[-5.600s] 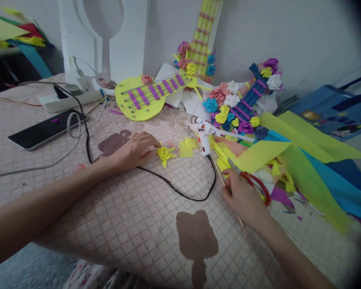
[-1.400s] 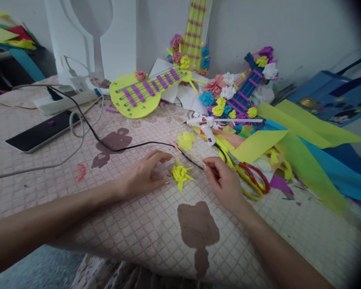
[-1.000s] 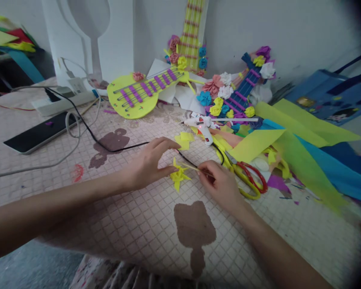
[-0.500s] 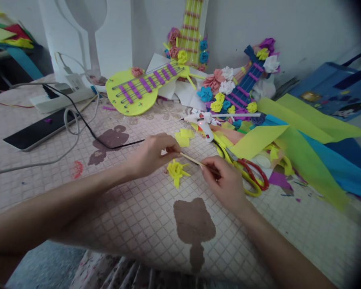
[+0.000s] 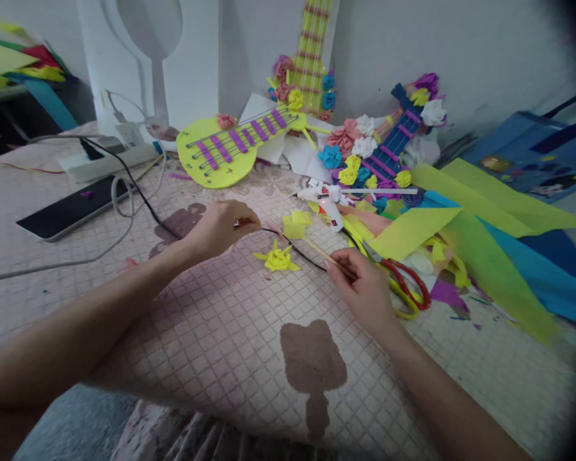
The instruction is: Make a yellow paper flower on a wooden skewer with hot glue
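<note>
My right hand (image 5: 362, 282) pinches a thin wooden stick (image 5: 319, 248), which points up and left from its fingers. To the left, my left hand (image 5: 225, 225) hovers over the table with thumb and fingers drawn together. Whether anything sits between those fingertips I cannot make out. A yellow crepe-paper flower (image 5: 277, 257) lies on the table between the hands. Behind it are small yellow paper squares (image 5: 297, 223). The black cord (image 5: 300, 253) passes beneath both hands to a white glue gun (image 5: 330, 208), whose small red light is lit.
Red-and-yellow scissors (image 5: 406, 282) lie beside my right hand, near yellow and blue paper sheets (image 5: 415, 230). Paper guitars, one yellow (image 5: 216, 160) and one blue (image 5: 396, 144), rest at the back. A power strip (image 5: 105, 160) and a black-topped slab (image 5: 72, 208) stand left.
My left hand has come off the stick's end and moved left. The stick stays in my right hand. The yellow flower appears flatter and slightly shifted, and the view has moved a little.
</note>
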`<state>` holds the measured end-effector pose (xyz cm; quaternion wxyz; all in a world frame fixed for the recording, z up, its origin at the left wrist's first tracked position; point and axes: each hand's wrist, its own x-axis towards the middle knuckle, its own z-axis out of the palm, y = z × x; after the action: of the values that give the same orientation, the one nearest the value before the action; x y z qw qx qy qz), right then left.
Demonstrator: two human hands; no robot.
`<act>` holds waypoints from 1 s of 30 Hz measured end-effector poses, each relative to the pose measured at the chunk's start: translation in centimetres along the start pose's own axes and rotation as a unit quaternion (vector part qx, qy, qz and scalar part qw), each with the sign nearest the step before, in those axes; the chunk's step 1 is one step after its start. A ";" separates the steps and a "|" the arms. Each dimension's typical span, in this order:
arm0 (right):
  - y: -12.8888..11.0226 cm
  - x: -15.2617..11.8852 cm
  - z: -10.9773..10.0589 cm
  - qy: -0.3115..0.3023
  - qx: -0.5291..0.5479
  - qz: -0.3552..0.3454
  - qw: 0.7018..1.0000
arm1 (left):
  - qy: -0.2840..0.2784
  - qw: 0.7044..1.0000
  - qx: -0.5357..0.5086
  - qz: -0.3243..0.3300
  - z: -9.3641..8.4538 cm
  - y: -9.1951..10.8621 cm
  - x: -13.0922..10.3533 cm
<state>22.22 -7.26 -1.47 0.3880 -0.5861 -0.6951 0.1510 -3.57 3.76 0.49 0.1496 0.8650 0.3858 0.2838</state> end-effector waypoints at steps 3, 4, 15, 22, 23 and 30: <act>-0.2 0.1 0.1 -0.014 -0.031 0.006 0.999 | -0.011 0.999 -0.035 -0.034 -0.1 0.4 0.0; -0.3 0.2 0.2 -0.021 -0.046 0.002 0.999 | -0.013 0.998 -0.049 -0.044 -0.2 0.4 0.1; -1.2 2.1 3.3 -0.150 -0.178 -0.022 0.972 | -0.041 0.990 -0.107 -0.078 0.0 0.1 0.2; -1.1 2.0 3.7 -0.157 -0.204 -0.041 0.965 | -0.048 0.990 -0.110 -0.077 -0.3 -0.2 0.2; -1.1 1.9 3.6 -0.159 -0.202 -0.041 0.966 | -0.048 0.989 -0.114 -0.079 -0.4 -0.5 0.2; -1.4 0.7 1.5 -0.157 -0.160 -0.007 0.975 | 0.069 0.977 -0.105 -0.175 -2.2 -5.4 1.0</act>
<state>20.17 -6.60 -1.26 0.1763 -0.6047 -0.7666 0.1246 -7.49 8.14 0.09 0.2597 0.7420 0.5083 0.3515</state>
